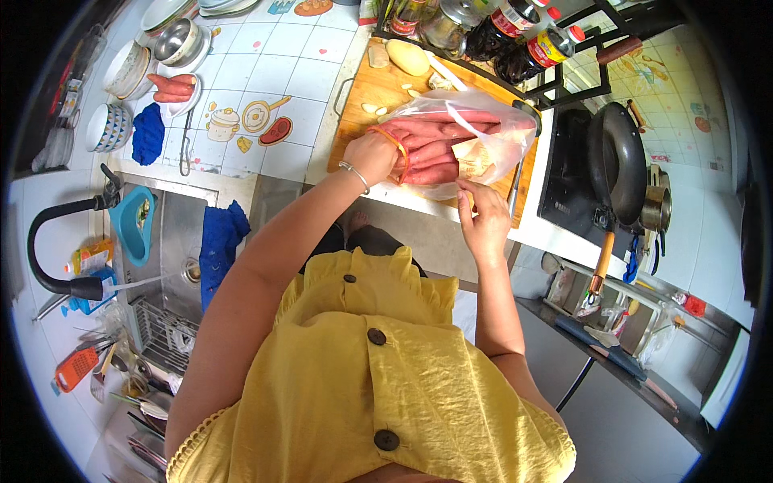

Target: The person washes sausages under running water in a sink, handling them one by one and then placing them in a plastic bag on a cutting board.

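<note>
A clear plastic bag (513, 136) holding several long pink-red sausages (432, 151) lies across a wooden cutting board (353, 130). My left hand (369, 156) is at the bag's left end, by a curved orange band (400, 148); its fingertips are hidden there. At the bag's near edge is my right hand (486, 211), with the forefinger touching or almost touching the plastic. Whether it pinches the bag is unclear. A tan paper label (474, 160) with writing shows on the bag. Beyond it lie a peeled potato (409, 57), garlic cloves (375, 109) and a white-handled tool (445, 71).
Sauce bottles (546, 48) stand in a black rack behind the board. To the right, a wok (616, 163) sits over the black cooktop (564, 175). Water runs from a black faucet (60, 205) into the sink (175, 241) at left. A small plate (184, 108) carries more sausages.
</note>
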`<state>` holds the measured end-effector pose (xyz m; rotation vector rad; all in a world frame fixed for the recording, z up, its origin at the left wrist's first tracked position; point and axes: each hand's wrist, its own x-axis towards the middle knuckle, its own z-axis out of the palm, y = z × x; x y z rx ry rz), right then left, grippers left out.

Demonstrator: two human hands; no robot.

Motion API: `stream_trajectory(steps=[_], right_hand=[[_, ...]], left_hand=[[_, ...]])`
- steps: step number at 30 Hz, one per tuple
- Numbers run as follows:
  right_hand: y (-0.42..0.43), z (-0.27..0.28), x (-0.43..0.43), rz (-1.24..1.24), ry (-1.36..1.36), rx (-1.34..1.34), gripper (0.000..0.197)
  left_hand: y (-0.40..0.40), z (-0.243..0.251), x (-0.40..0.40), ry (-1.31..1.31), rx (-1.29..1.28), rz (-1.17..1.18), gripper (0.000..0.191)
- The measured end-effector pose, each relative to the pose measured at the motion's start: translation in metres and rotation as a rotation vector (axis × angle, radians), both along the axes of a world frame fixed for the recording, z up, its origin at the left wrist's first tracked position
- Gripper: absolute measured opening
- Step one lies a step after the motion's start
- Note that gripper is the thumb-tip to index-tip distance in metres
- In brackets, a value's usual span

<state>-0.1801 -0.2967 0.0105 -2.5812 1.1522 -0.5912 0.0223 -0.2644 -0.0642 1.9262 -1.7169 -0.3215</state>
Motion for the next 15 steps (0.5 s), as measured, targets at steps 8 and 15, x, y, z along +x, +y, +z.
stream_trajectory(steps=[8,15], right_hand=[[-0.004,-0.009,0.005,-0.024,-0.015,0.1,0.013],[0.0,-0.012,0.018,0.021,-0.08,0.131,0.011]], left_hand=[[-0.012,0.017,-0.018,-0.053,0.41,0.131,0.016],[-0.028,-0.003,-0.013,0.146,0.577,0.212,0.022]])
